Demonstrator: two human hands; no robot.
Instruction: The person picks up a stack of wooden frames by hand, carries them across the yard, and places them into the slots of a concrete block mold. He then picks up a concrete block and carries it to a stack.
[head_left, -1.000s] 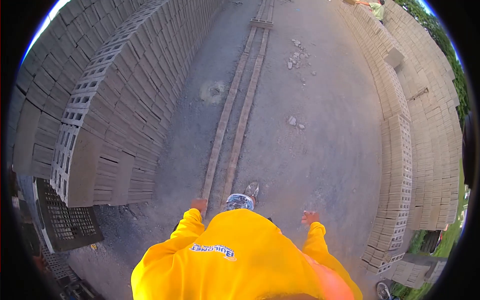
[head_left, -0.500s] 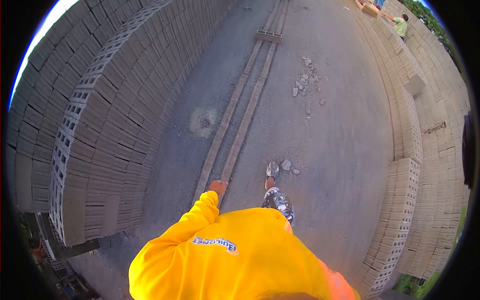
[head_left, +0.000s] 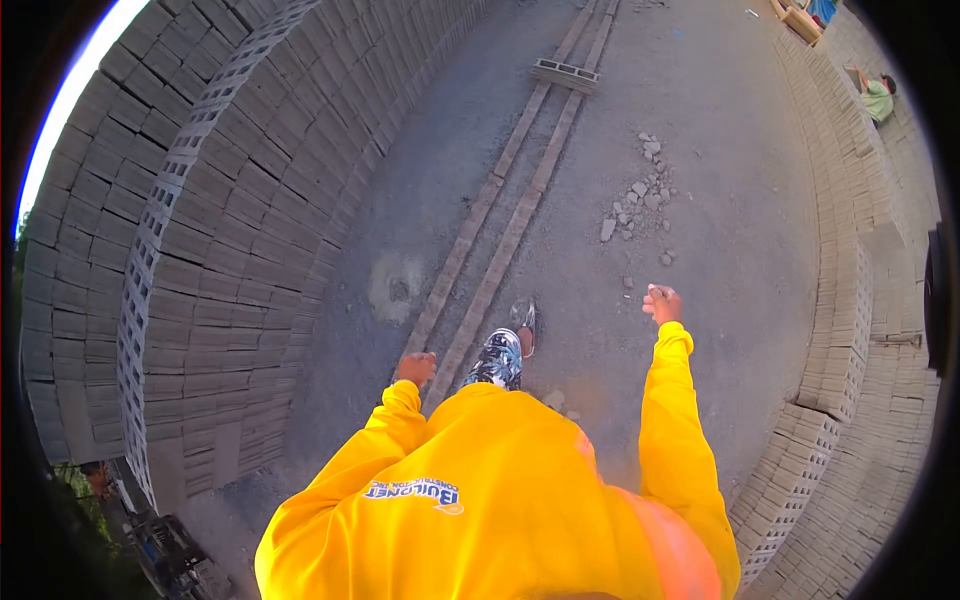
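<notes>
My left hand hangs low in front of my yellow sleeve, above the near end of two long wooden planks laid side by side on the ground. Its fingers are curled closed, and no object shows in them. My right hand is out in front on the right, over bare ground, its fingers folded into a loose fist with nothing visible inside. Both hands are apart from any block. One patterned trouser leg and a shoe show between them, beside the planks.
A tall stack of hollow concrete blocks rises on the left, with more block stacks along the right. Ahead, several blocks sit across the planks. Broken rubble lies right of them. A person in green is at the far right.
My right hand has swung forward into view. The leg in view has moved nearer the planks. The blocks and rubble ahead appear farther right in the picture.
</notes>
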